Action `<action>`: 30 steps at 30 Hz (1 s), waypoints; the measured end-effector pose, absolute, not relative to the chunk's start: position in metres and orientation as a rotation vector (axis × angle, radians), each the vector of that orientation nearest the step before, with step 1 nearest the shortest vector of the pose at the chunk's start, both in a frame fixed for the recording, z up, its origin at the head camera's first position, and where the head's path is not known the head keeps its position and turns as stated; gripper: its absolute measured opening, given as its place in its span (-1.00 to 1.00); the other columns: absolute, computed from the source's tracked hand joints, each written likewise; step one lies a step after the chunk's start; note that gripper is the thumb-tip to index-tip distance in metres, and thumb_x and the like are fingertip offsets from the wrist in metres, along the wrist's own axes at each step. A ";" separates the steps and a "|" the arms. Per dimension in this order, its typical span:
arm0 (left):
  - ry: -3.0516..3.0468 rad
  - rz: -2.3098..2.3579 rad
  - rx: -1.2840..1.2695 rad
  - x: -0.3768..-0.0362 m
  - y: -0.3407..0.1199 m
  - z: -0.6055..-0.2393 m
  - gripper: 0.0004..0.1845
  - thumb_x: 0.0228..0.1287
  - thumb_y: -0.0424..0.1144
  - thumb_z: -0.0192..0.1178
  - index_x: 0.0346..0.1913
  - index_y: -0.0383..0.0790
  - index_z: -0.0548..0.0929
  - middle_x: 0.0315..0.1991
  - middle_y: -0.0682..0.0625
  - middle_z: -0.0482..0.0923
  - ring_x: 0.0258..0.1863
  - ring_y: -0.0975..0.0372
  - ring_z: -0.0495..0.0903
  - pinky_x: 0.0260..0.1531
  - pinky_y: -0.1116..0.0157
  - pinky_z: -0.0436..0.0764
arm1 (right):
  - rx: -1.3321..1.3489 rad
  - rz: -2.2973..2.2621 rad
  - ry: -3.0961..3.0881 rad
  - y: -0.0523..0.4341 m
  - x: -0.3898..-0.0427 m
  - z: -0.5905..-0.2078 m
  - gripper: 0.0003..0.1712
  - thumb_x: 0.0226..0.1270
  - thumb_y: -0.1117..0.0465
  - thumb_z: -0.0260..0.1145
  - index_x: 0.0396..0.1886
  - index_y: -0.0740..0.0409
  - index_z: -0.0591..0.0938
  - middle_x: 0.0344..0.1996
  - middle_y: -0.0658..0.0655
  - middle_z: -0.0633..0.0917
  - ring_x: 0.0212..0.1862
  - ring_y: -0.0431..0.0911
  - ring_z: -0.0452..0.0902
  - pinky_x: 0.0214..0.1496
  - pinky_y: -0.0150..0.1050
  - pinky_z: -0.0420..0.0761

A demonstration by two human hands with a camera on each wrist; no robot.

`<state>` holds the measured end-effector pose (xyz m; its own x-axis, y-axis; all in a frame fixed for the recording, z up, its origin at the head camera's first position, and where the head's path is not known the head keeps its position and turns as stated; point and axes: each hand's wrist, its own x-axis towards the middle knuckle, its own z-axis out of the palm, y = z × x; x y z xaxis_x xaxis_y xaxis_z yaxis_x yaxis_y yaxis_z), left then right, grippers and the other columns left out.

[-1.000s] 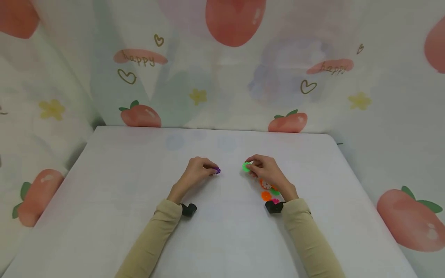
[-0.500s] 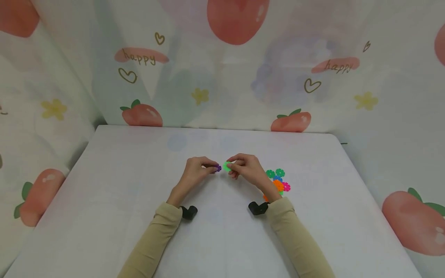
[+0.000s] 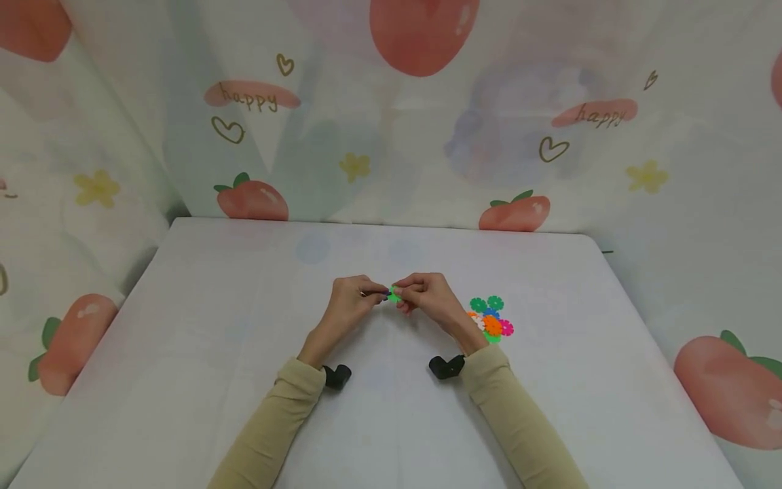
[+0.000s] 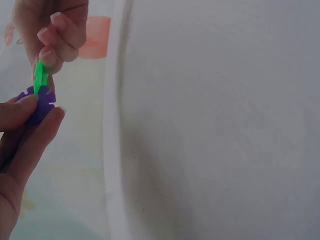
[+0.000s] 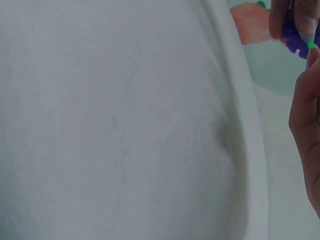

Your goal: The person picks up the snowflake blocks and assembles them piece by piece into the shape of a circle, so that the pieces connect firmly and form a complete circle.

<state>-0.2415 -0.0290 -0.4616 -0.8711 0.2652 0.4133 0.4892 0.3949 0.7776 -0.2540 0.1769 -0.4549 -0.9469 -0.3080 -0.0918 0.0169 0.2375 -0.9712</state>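
Both hands meet above the middle of the white table (image 3: 244,380). My left hand (image 3: 351,302) pinches a small purple notched disc (image 4: 41,102), hardly visible in the head view. My right hand (image 3: 424,295) pinches a bright green disc (image 3: 394,296), seen edge-on as the green disc (image 4: 40,77) in the left wrist view, where it touches the purple disc's upper edge. In the right wrist view the purple disc (image 5: 296,42) shows at the top right corner, with a sliver of green beside it.
A small heap of coloured notched discs (image 3: 491,319) in green, orange, pink and blue lies on the table just right of my right wrist. Printed fabric with peaches (image 3: 507,214) hangs behind and to both sides of the table.
My right hand has carried the green disc leftward from beside the heap to my left hand. The two discs now touch. My left hand has stayed about where it was.
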 end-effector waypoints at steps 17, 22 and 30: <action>-2.576 -2.416 -0.185 -0.243 -0.034 -0.451 -0.75 0.36 -0.31 0.38 -0.06 -0.47 0.77 -0.25 -0.19 0.79 -0.35 0.21 0.77 -0.20 0.22 0.79 | -0.442 -1.477 2.362 0.184 -0.261 -0.440 -0.83 0.41 0.17 0.44 -0.21 0.20 0.81 -0.46 0.15 0.78 -0.48 0.00 0.59 -0.34 -0.21 0.65; -2.548 -2.507 -0.184 -0.244 -0.034 -0.455 -0.78 0.35 -0.38 0.35 -0.08 -0.53 0.73 -0.28 -0.17 0.77 -0.35 0.20 0.77 -0.19 0.18 0.80 | -0.497 -1.385 2.428 0.194 -0.260 -0.439 -0.76 0.45 0.08 0.39 -0.16 0.17 0.80 -0.39 0.28 0.76 -0.42 -0.02 0.59 -0.26 -0.10 0.66; -2.554 -2.463 -0.110 -0.240 -0.041 -0.456 -0.79 0.35 -0.37 0.33 -0.10 -0.52 0.70 -0.29 -0.21 0.78 -0.36 0.13 0.80 -0.19 0.17 0.80 | -0.504 -1.153 2.584 0.228 -0.254 -0.434 -0.73 0.45 0.09 0.39 -0.06 0.18 0.79 -0.28 0.18 0.80 -0.27 0.10 0.66 -0.24 -0.26 0.67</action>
